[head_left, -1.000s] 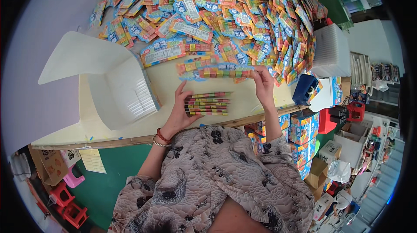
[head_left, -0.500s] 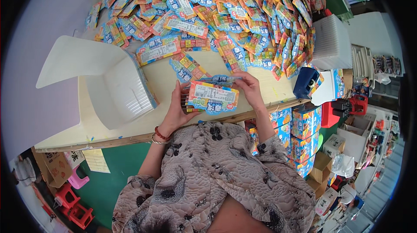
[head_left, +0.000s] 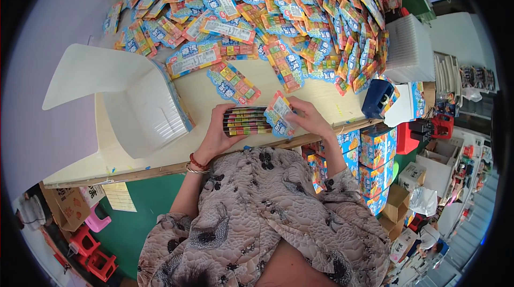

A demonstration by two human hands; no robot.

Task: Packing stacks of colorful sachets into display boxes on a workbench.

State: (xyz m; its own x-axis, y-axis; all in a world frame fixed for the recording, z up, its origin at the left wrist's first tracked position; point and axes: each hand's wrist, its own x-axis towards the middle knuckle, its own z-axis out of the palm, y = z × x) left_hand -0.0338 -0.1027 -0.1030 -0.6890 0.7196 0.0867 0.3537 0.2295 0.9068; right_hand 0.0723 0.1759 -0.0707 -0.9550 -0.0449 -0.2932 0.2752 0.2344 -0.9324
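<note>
My left hand [head_left: 216, 131] is closed round one end of a stack of flat colourful packs [head_left: 243, 120] at the table's front edge. The packs stand on their long sides, so their narrow edges show from above. My right hand [head_left: 311, 119] pinches a single colourful pack [head_left: 279, 113] with a blue wavy border, tilted over the stack's right end. Just beyond the stack lies a loose pack [head_left: 234, 82], coloured squares facing up. A big heap of similar packs [head_left: 289, 14] spreads over the far part of the table.
On the left an open white box [head_left: 120, 118] stands with its flap raised. A dark blue tape dispenser [head_left: 377, 98] sits at the right edge, near a stack of clear plastic trays [head_left: 409, 49]. Printed cartons [head_left: 375, 150] are piled below the table, right; red stools [head_left: 99, 265] stand lower left.
The pack that lay label-up across the stack no longer covers it, and the stack's edges show. My right hand now holds a pack tilted at the stack's right end.
</note>
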